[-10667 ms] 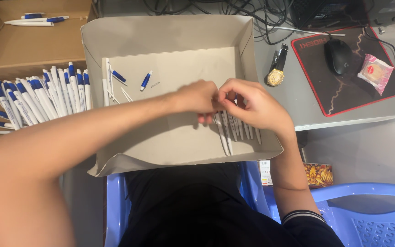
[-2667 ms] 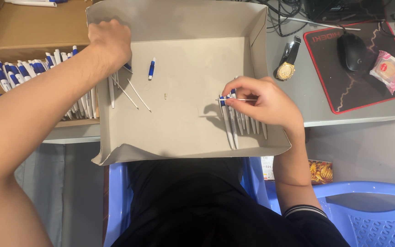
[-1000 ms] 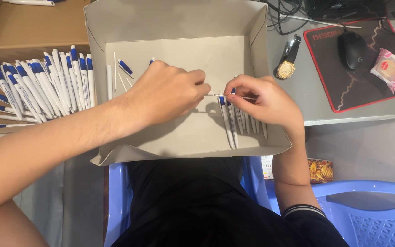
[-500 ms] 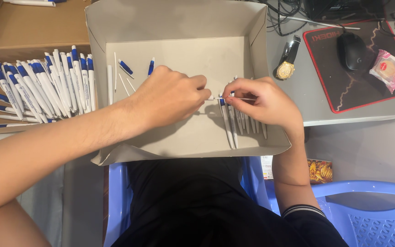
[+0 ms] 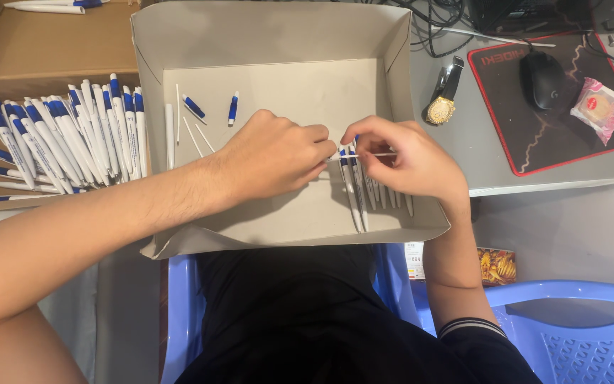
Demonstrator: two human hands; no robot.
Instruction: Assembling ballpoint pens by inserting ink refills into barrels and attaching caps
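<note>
Both hands, the left hand and right hand, pinch one thin refill between them, which I think may bend or slip into the cardboard tray.

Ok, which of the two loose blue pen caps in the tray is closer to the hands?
The right-hand blue cap, lying almost upright just above the left hand. The other blue cap lies slanted, farther left.

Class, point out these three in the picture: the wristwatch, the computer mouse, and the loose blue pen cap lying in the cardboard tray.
wristwatch (image 5: 440,110), head view, on its round gold face.
computer mouse (image 5: 542,70), head view, on its black back.
blue pen cap (image 5: 233,109), head view, on its middle.
</note>
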